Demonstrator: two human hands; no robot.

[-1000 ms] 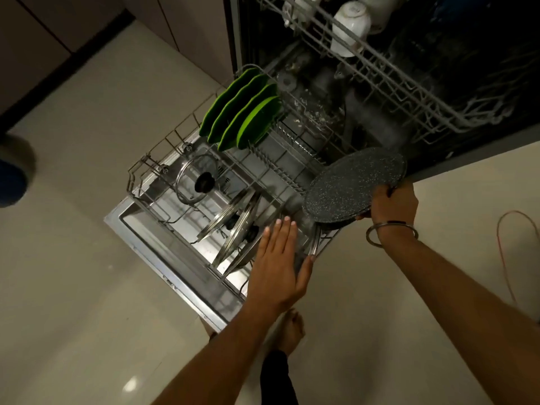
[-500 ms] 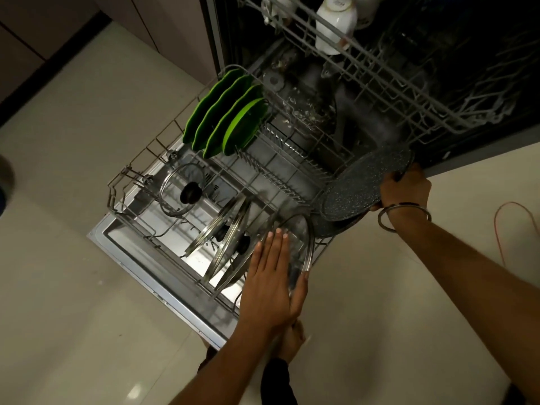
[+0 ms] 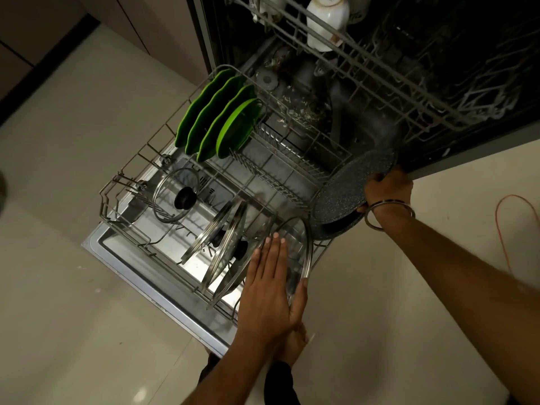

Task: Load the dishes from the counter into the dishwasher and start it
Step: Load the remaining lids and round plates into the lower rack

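The dishwasher's lower rack is pulled out over the open door. My right hand grips the rim of a dark speckled pan, held tilted at the rack's right edge. My left hand lies flat with straight fingers against a glass lid standing at the rack's front right corner, thumb on its rim. Other glass lids lean in the rack's front, and one more lid stands at the left. Several green plates stand at the rack's back.
The upper rack juts out above, holding a white cup. Cabinet fronts run along the left behind a pale tiled floor. A red cord lies on the floor at the right. My foot shows below the door.
My right hand has tipped the speckled pan more upright and moved it right toward the rack's edge. My left hand has come against the glass lid and steadies it.
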